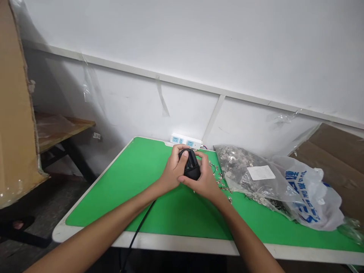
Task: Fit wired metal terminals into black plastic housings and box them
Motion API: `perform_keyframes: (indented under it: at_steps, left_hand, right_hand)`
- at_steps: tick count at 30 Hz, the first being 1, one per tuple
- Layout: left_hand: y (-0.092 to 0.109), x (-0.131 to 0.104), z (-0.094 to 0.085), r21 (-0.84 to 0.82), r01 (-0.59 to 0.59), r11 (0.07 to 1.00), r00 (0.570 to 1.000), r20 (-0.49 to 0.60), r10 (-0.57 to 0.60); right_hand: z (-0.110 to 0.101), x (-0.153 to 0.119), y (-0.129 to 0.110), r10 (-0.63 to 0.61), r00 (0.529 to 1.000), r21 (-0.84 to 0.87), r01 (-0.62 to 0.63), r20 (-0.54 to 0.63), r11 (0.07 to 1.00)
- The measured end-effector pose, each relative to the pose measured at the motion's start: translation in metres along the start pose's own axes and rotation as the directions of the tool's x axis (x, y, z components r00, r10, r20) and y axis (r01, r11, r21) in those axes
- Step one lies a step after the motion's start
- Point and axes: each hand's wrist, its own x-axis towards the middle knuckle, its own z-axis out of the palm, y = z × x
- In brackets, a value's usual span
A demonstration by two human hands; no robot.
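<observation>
Between both hands, above the middle of the green tabletop (113, 182), is a black rounded object (193, 172) with ridges on its upper side; I cannot tell its exact kind. My left hand (174, 168) grips it from the left, thumb resting on top. My right hand (206, 180) is wrapped round its right and near side, thumb across the front. A black cable (142, 223) runs from under my left wrist over the table's near edge; its link to the object is hidden. Small metal pieces (219, 182) lie scattered beside my right hand.
A white power strip (182, 140) stands against the wall at the table's back. On the right are a clear bag of small metal parts (239, 163), a white plastic bag with blue print (315, 201) and brown cardboard (335, 159). Cardboard (17, 106) also stands at left.
</observation>
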Motion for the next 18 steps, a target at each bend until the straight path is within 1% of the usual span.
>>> perform_keyframes:
  at_steps: [2, 3, 4, 6, 8, 9, 10, 11, 13, 15, 18]
  left_hand:
    - [-0.003, 0.008, -0.008, 0.063, -0.097, 0.993, 0.995, -0.005, 0.098]
    - [-0.005, 0.012, -0.014, 0.103, -0.174, 0.979, 0.984, -0.018, 0.177]
    - [-0.007, 0.016, -0.020, 0.146, -0.258, 0.955, 0.964, -0.034, 0.265]
    - [-0.011, 0.023, -0.032, 0.242, -0.425, 0.872, 0.894, -0.037, 0.446]
    - [-0.012, 0.028, -0.041, 0.334, -0.549, 0.766, 0.821, 0.043, 0.570]
    - [-0.012, 0.029, -0.044, 0.361, -0.591, 0.721, 0.792, 0.092, 0.603]
    - [-0.011, 0.029, -0.046, 0.372, -0.618, 0.693, 0.774, 0.131, 0.620]
    - [-0.011, 0.030, -0.046, 0.368, -0.632, 0.682, 0.765, 0.153, 0.626]
    - [-0.010, 0.029, -0.046, 0.342, -0.635, 0.692, 0.765, 0.154, 0.626]
    - [-0.010, 0.028, -0.045, 0.335, -0.629, 0.702, 0.769, 0.135, 0.625]
    - [-0.013, 0.027, -0.046, 0.338, -0.632, 0.697, 0.764, 0.125, 0.633]
  right_hand:
    - [-0.003, 0.002, -0.002, 0.099, 0.994, 0.215, -0.108, 0.053, 0.971]
    - [-0.004, 0.004, -0.004, 0.136, 0.987, 0.328, -0.158, 0.089, 0.931]
    - [-0.003, 0.004, -0.007, 0.169, 0.977, 0.432, -0.208, 0.127, 0.877]
    - [0.002, 0.004, -0.015, 0.226, 0.950, 0.604, -0.311, 0.214, 0.734]
    - [0.010, 0.001, -0.023, 0.255, 0.915, 0.719, -0.404, 0.313, 0.566]
    - [0.015, -0.001, -0.026, 0.258, 0.894, 0.752, -0.448, 0.366, 0.483]
    - [0.019, -0.003, -0.029, 0.257, 0.873, 0.772, -0.487, 0.414, 0.409]
    - [0.023, -0.005, -0.031, 0.257, 0.853, 0.780, -0.520, 0.454, 0.347]
    - [0.027, -0.007, -0.033, 0.262, 0.820, 0.778, -0.568, 0.508, 0.269]
    - [0.030, -0.009, -0.033, 0.269, 0.813, 0.779, -0.576, 0.516, 0.249]
    - [0.033, -0.009, -0.032, 0.286, 0.835, 0.795, -0.541, 0.470, 0.274]
